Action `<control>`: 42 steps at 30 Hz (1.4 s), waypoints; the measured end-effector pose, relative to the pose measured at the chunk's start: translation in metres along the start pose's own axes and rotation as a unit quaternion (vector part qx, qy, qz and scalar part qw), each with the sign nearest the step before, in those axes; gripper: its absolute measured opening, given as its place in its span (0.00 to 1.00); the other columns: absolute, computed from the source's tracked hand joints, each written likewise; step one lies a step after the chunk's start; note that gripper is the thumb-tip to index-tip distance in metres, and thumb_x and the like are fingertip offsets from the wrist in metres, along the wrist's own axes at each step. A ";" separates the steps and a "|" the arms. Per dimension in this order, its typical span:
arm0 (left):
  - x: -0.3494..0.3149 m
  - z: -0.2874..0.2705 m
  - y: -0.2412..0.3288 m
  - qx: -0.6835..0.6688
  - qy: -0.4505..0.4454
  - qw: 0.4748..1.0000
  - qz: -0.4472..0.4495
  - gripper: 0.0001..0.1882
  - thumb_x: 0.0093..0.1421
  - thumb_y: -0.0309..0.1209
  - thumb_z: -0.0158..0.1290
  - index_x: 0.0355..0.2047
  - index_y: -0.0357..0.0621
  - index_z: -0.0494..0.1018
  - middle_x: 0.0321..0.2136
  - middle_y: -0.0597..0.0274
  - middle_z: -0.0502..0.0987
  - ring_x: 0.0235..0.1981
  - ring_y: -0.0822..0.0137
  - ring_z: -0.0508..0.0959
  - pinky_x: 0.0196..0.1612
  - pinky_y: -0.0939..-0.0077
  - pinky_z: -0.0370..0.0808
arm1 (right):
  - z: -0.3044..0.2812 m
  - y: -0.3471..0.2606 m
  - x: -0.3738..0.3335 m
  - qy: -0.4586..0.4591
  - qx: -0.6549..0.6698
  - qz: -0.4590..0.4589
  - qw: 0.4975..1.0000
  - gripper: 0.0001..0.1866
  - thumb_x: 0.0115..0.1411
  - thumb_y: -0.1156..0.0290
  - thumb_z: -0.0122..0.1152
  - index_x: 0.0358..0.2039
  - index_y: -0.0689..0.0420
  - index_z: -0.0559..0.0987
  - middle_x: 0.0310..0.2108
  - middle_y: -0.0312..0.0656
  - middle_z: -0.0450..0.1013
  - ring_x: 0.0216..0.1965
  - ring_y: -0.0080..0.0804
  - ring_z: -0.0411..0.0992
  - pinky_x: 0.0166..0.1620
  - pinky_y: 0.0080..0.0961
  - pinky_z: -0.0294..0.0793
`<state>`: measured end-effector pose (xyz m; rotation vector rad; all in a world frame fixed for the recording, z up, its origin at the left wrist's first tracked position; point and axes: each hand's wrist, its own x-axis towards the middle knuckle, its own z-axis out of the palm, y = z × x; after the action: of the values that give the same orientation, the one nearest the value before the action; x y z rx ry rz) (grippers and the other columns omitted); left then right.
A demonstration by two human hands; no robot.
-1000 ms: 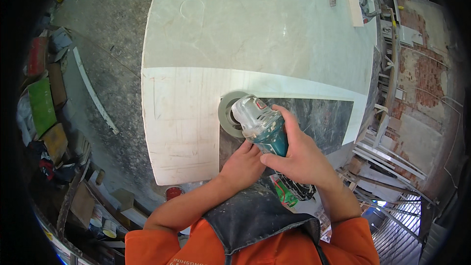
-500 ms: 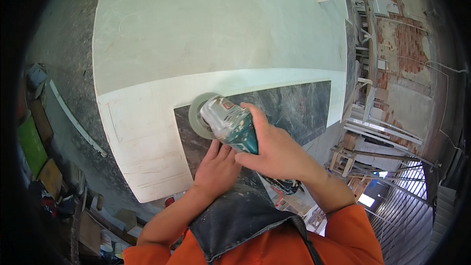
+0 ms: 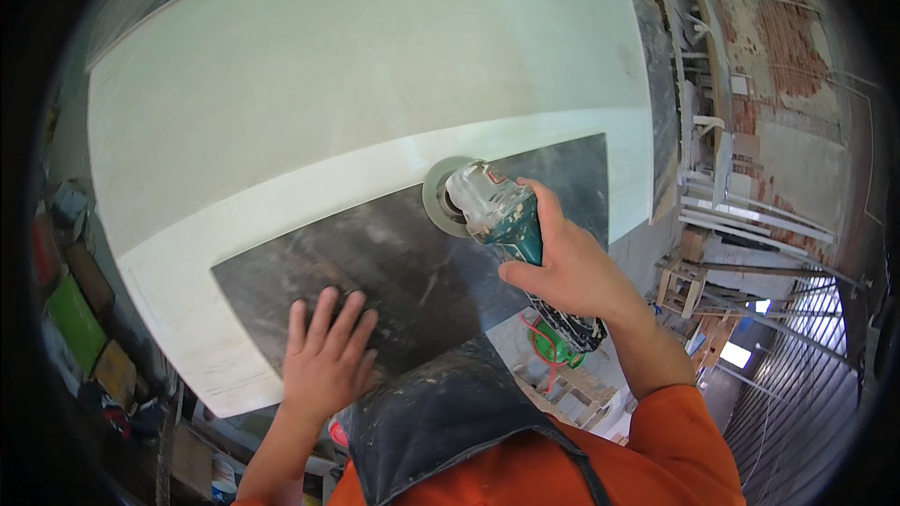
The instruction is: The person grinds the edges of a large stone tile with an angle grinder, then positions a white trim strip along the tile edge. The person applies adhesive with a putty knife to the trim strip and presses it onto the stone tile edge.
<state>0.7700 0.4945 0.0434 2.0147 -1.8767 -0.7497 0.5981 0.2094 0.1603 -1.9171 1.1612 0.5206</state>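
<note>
Workshop interior, seen from above. One bench, pale green-grey across its upper part and white along its near band, fills the middle and upper left of the frame.

Surroundings: one patchy brick wall, upper right; several white strips, stacked at right, exact count unclear; one small wooden frame, just below them; one corrugated sheet, lower right; one green board, left edge, among clutter too dim to count; one green object with a red cord, lower centre, kind unclear.

On the bench: one dark marbled panel, centre of the frame, set at a slant.

Tools: one angle grinder, teal body with worn metal head, centre; one pale round disc fitted to it, overlapping the panel's upper edge; contact cannot be told.

Hands: two. Right hand, right of centre, wrapped around the grinder body and hiding part of it. Left hand, lower left, palm down on the panel, fingers slightly spread.

Obstructions: grinder and right hand cover part of the panel; one dark apron, bottom centre, screens part of its near edge. One orange garment, lower right.
</note>
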 end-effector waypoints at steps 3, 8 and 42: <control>-0.004 0.007 0.002 0.015 -0.012 1.000 -0.017 0.30 0.54 0.40 0.63 0.57 0.50 0.76 0.67 0.57 0.66 0.72 0.45 0.59 0.71 0.32 0.51 | -0.030 0.042 0.001 0.030 -0.012 -0.001 0.999 0.48 0.56 0.63 0.66 0.70 0.65 0.50 0.44 0.68 0.76 0.46 0.69 0.76 0.50 0.49 0.75; -0.014 0.015 -0.007 0.038 -0.018 0.999 -0.012 0.27 0.57 0.39 0.60 0.57 0.47 0.75 0.67 0.50 0.66 0.72 0.36 0.57 0.70 0.27 0.47 | -0.071 0.100 0.000 0.070 0.003 0.055 0.996 0.49 0.55 0.62 0.67 0.69 0.66 0.51 0.46 0.69 0.76 0.50 0.67 0.76 0.52 0.46 0.75; -0.113 0.108 0.062 -0.049 0.345 0.822 -0.451 0.32 0.63 0.30 0.57 0.66 0.35 0.63 0.64 0.42 0.66 0.62 0.42 0.69 0.62 0.51 0.69 | -0.116 0.352 0.078 -0.013 0.675 -0.115 0.729 0.30 0.62 0.57 0.56 0.56 0.69 0.72 0.39 0.53 0.80 0.28 0.36 0.80 0.30 0.31 0.83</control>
<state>0.6565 0.6135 0.0075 2.5739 -0.4271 -0.1870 0.3233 -0.0114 0.0224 -0.6960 0.8083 -0.4169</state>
